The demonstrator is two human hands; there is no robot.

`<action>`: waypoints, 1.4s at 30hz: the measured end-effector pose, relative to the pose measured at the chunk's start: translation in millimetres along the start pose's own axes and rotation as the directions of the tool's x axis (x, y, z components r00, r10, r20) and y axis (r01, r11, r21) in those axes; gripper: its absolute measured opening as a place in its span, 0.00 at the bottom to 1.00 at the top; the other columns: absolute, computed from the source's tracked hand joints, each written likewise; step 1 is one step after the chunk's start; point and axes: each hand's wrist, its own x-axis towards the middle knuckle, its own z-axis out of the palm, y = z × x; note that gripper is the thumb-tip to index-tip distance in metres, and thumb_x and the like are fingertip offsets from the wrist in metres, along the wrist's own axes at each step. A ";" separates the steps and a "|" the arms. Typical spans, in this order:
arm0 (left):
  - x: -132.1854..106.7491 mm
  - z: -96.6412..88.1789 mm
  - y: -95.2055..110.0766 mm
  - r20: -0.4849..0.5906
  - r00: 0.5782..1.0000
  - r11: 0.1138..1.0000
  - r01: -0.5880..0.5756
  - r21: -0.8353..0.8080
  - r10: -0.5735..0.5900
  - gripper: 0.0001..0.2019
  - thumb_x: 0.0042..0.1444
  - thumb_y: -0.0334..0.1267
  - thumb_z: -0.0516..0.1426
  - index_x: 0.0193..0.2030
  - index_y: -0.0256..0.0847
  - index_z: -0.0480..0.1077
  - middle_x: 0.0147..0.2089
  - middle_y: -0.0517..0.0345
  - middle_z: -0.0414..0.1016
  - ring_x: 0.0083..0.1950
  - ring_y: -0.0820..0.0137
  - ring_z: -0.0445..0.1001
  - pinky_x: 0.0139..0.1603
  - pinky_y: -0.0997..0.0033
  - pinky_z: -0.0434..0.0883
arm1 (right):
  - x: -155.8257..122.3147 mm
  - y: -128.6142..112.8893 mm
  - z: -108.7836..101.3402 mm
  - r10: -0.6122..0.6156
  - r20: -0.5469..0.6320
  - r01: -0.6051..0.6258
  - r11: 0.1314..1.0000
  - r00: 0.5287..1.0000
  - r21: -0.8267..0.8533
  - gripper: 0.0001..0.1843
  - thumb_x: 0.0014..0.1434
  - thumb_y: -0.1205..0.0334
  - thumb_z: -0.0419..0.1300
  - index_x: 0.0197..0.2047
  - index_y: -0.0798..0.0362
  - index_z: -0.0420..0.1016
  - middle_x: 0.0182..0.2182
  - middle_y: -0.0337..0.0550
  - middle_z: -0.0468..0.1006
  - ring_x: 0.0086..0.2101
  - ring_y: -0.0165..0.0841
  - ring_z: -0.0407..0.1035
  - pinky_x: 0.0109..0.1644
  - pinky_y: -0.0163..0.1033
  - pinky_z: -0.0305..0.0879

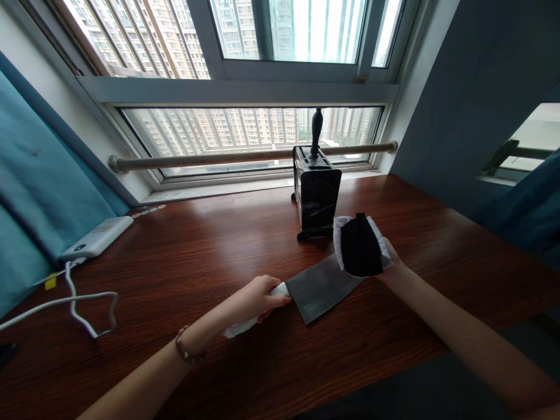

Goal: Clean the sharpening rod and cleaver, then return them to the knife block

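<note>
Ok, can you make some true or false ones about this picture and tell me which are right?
1. The left hand grips the cleaver by its white handle. True.
2. The fingers of the right hand are all in plain view. False: a black-and-white cloth pad hides most of them.
3. A black knife handle sticks up from the knife block. True.
4. The bracelet is on the right wrist. False: it is on the left.
5. A white cable runs from the white power bank. True.
</note>
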 end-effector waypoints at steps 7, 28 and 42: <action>0.2 -0.3 -0.3 0.007 1.000 1.000 -0.002 -0.020 0.002 0.21 0.48 0.57 0.54 0.30 0.37 0.64 0.20 0.61 0.64 0.18 0.73 0.63 0.15 0.77 0.57 | -0.6 -1.2 2.2 0.145 -0.067 -0.122 0.956 0.987 0.268 0.24 0.62 0.50 0.39 0.46 0.57 0.66 0.47 0.51 0.71 0.52 0.39 0.61 0.54 0.44 0.62; 1.7 -0.2 -5.4 0.007 1.000 1.000 -0.021 -0.012 0.021 0.20 0.49 0.55 0.53 0.31 0.37 0.64 0.21 0.60 0.65 0.18 0.72 0.64 0.15 0.77 0.59 | -7.9 9.5 -11.6 -0.248 -0.134 -0.176 -0.155 0.959 -0.972 0.12 0.60 0.57 0.54 0.41 0.57 0.67 0.36 0.55 0.68 0.36 0.46 0.67 0.34 0.43 0.63; 0.3 0.4 -6.8 0.012 1.000 0.999 -0.028 -0.017 0.028 0.19 0.50 0.54 0.54 0.31 0.36 0.65 0.19 0.61 0.64 0.18 0.73 0.63 0.15 0.78 0.57 | 4.0 -44.5 -57.9 -0.422 -0.275 0.102 0.681 0.864 -0.725 0.11 0.56 0.58 0.57 0.38 0.56 0.69 0.31 0.43 0.74 0.30 0.35 0.69 0.31 0.34 0.64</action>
